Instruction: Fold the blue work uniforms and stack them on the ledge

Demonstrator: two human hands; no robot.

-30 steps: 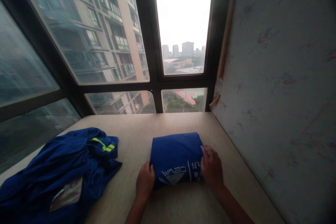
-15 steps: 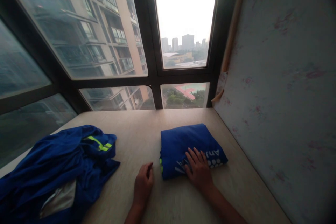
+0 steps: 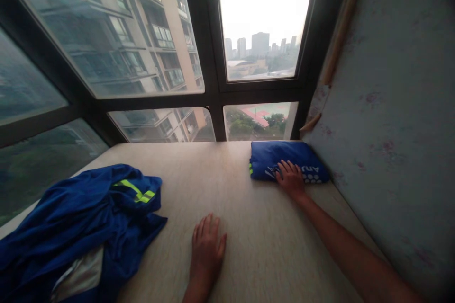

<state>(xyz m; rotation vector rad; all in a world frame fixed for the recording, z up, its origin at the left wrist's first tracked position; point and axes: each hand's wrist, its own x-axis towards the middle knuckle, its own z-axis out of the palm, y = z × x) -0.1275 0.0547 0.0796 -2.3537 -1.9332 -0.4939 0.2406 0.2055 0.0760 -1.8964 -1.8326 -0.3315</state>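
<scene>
A folded blue garment (image 3: 284,151) with white lettering and a bit of neon yellow at its left edge lies at the back right, close to the window and the wall. My right hand (image 3: 291,180) rests flat on its front part, fingers stretched over the lettering. Palm down on the bare wooden surface (image 3: 249,227), my left hand (image 3: 207,246) has its fingers out and holds nothing. To its left a crumpled blue jacket (image 3: 95,213) with neon yellow stripes and a pale grey patch is spread loosely. Its near end runs out of view.
Dark window frames (image 3: 156,102) border the surface at the back and left. On the right stands a wall with flowered wallpaper (image 3: 384,151), its paper peeling near the window corner. Tall buildings and trees show outside.
The folded garment has slid away and to the right, up to the window corner, under my right hand. My left hand has opened from a loose curl and flattened on the surface.
</scene>
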